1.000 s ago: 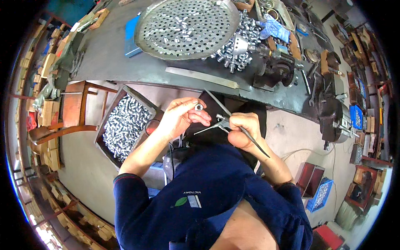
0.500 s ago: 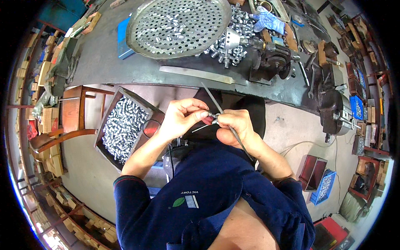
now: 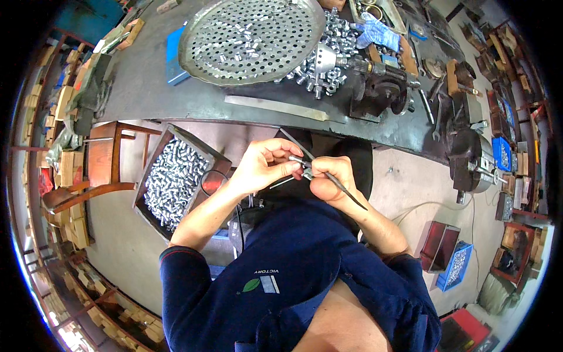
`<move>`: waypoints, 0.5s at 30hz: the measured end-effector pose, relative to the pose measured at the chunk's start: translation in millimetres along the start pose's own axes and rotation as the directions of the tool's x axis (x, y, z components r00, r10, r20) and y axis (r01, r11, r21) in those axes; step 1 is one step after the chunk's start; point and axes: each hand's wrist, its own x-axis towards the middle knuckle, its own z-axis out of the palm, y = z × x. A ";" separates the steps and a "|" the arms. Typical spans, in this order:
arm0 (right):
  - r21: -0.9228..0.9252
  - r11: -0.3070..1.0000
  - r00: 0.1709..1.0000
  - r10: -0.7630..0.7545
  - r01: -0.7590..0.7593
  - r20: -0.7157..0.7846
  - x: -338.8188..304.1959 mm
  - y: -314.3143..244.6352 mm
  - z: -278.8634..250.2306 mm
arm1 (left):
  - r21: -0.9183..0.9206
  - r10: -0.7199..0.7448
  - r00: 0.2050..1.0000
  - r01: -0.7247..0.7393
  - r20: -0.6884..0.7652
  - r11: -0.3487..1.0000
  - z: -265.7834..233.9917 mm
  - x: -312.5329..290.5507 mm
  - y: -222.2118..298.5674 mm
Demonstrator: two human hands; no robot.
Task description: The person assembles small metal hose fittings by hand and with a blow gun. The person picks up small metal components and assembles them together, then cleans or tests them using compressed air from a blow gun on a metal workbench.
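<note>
Above my lap, my left hand [image 3: 265, 166] pinches a small shiny metal fitting [image 3: 298, 159] between thumb and fingertips. Close against it, my right hand [image 3: 333, 178] is closed round a slim dark file [image 3: 350, 195], which slants from upper left to lower right across the fingers. Another bit of metal [image 3: 307, 173] shows between the two hands; whether it belongs to the same fitting I cannot tell. A thin light rod [image 3: 284, 183] sticks out below the hands.
Ahead is a dark workbench [image 3: 176, 101] with a flat file [image 3: 275, 107], a perforated round tray [image 3: 193, 64] of small parts, a heap of fittings [image 3: 343, 38] and a geared device [image 3: 381, 91]. A crate [image 3: 139, 202] of metal parts stands left, beside a wooden chair [image 3: 102, 154].
The slim file has shifted, its lower end now further right and higher. The fitting has turned between the fingers, showing more bright metal. Both hands stay nearly in place.
</note>
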 end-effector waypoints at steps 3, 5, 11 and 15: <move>-0.081 0.997 1.000 -0.007 0.006 -0.016 3.0 -14.8 -9.3 | 0.278 0.108 0.990 -0.080 -0.086 0.957 -7.6 1.3 -0.9; -0.073 0.997 0.999 -0.027 0.026 -0.017 0.8 -20.9 -14.9 | 0.637 0.359 0.924 -0.201 -0.127 0.744 -12.7 6.3 0.9; 0.026 0.982 0.981 -0.187 0.186 0.049 -4.2 -40.5 -19.5 | 0.771 0.425 0.884 -0.130 -0.194 0.624 -27.4 5.8 -5.7; 0.000 0.987 0.976 -0.160 0.162 0.147 -6.3 -48.0 -23.1 | 0.814 0.463 0.866 -0.126 -0.189 0.568 -28.2 6.0 -5.8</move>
